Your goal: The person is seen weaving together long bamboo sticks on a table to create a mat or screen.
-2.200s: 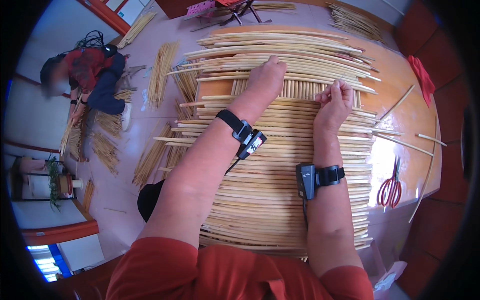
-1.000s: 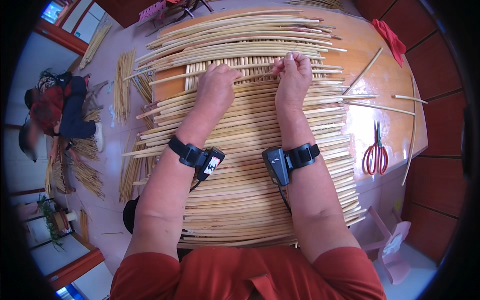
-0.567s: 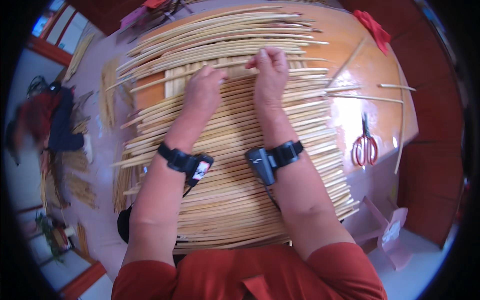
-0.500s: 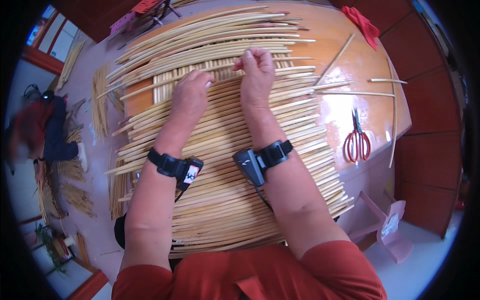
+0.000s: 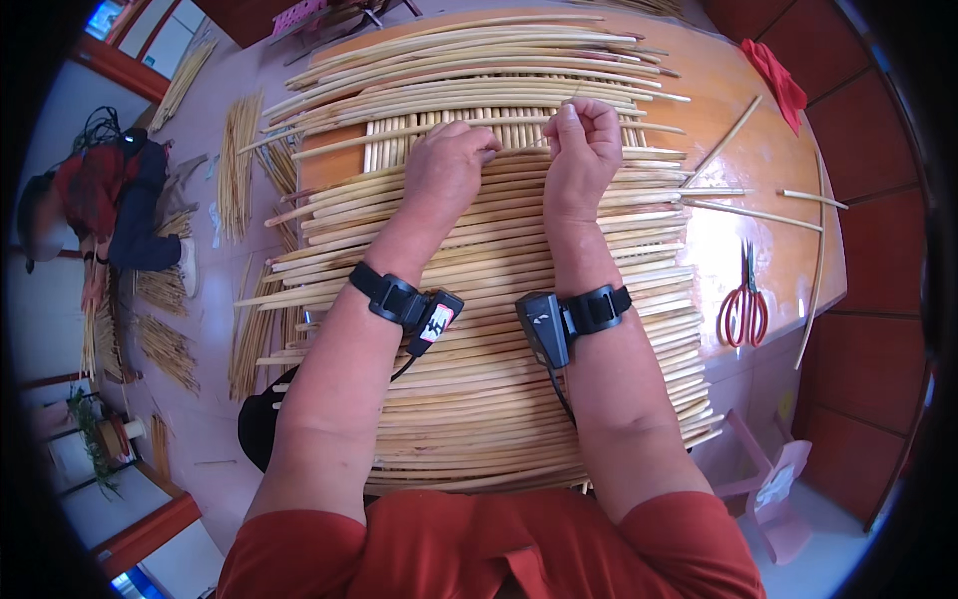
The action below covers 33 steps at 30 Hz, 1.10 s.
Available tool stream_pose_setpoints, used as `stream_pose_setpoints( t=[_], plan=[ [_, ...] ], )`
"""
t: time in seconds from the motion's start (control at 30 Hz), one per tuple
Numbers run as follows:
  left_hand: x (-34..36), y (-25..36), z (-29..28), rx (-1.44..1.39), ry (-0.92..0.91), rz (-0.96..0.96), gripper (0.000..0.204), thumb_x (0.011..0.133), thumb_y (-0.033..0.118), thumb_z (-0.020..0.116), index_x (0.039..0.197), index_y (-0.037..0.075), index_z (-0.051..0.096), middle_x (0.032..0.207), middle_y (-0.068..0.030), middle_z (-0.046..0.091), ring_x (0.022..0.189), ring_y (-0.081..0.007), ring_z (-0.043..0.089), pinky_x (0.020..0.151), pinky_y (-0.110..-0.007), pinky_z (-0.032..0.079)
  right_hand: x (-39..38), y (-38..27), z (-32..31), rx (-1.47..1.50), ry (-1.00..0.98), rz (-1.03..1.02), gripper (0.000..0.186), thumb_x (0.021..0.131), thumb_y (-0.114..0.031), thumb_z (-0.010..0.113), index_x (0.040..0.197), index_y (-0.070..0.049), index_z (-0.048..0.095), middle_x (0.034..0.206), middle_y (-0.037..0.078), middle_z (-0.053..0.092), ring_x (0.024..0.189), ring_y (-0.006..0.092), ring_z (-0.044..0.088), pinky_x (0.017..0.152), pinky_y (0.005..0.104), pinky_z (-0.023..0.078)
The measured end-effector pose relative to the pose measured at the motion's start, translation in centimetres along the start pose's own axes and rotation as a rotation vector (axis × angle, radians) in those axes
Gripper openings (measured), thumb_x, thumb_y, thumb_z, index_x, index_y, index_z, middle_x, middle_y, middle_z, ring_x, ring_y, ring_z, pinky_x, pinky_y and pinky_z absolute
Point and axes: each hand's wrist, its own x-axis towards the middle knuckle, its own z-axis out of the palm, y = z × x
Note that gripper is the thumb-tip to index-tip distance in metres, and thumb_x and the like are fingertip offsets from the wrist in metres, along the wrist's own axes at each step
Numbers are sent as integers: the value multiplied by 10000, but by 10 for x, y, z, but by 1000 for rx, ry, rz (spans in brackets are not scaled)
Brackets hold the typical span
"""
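Observation:
A broad mat of pale sticks (image 5: pixel 469 290) lies in long side-by-side rows in front of me, over the table's near side. My left hand (image 5: pixel 447 170) is closed, fingers curled down at the mat's far edge; what its fingertips pinch is hidden. My right hand (image 5: pixel 585 150) is raised just to the right at that same edge, thumb and fingers pressed together. Anything between them is too fine to make out. Beyond both hands, loose sticks (image 5: pixel 479 95) lie across a layer of crosswise short rods (image 5: pixel 391 150).
Red-handled scissors (image 5: pixel 743 309) lie on the orange table (image 5: pixel 718 240) at right, near several loose sticks and a red cloth (image 5: pixel 774 82). A pink chair (image 5: pixel 776 499) stands lower right. At left, another person (image 5: pixel 110 195) bends beside stick bundles (image 5: pixel 238 165) on the floor.
The whole view has shifted, so mat and table sit farther right. Both hands stay at the mat's far edge; the right hand's fingers have turned and drawn together.

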Motion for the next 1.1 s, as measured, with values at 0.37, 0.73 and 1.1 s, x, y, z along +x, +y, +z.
stream_pose_setpoints(
  t=[0.37,0.73,1.1],
  plan=[
    [3,3,0,41,-24,-10,90,765,113,717,841,85,677,849,-69,641,880,-286,598,792,-388,479,17,7,-4,263,-82,165,34,964,-18,503,946,-37,525,798,63,605,680,142,601,712,308,581],
    [4,1,-1,-5,-44,-48,60,769,101,702,821,83,680,858,-77,651,884,-289,607,783,-405,486,7,14,2,-501,-55,-11,41,883,-75,613,902,-39,606,719,81,651,632,161,637,613,299,503],
    [3,-3,1,81,-33,-20,75,814,73,662,887,57,654,887,-97,637,902,-310,582,796,-393,469,9,20,0,-692,-130,5,57,905,-63,607,924,-9,600,719,53,622,652,88,587,610,257,482]
  ],
)
